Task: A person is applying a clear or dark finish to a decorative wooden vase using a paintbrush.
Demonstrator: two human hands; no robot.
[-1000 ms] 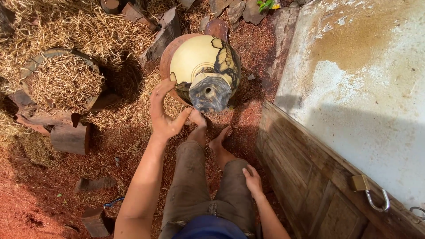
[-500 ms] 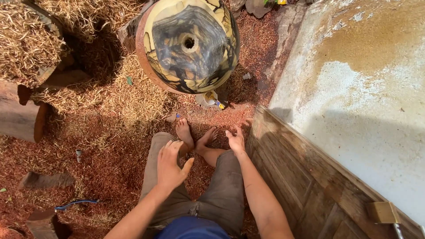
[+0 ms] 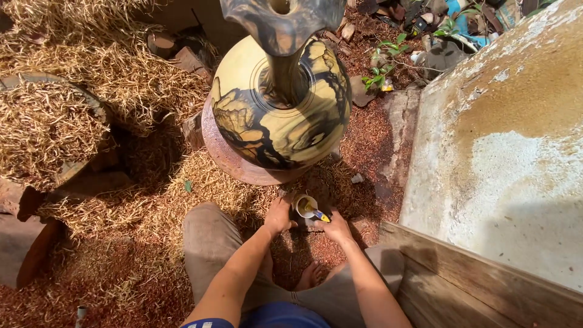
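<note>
A tall yellow vase [image 3: 285, 109] with black marbled patterns and a flared dark neck stands on a round reddish base [image 3: 228, 159] right in front of me. Below it on the ground sits a small white cup [image 3: 303, 205] with a blue and yellow tool in it. My left hand [image 3: 278, 217] rests against the cup's left side. My right hand [image 3: 335, 228] touches its right side near the tool's handle. I sit on the ground with my knees apart and a bare foot [image 3: 310, 276] between them.
Dry straw [image 3: 91, 91] and red wood shavings [image 3: 109, 285] cover the ground. A concrete slab [image 3: 504, 140] with a wooden plank edge [image 3: 480, 291] runs along the right. Bricks [image 3: 24, 243] lie at the left. Debris and small green plants [image 3: 388, 61] sit behind the vase.
The view has shifted so the vase looms closer and upright. Both hands moved forward from my legs and feet to the small white cup at the vase's foot.
</note>
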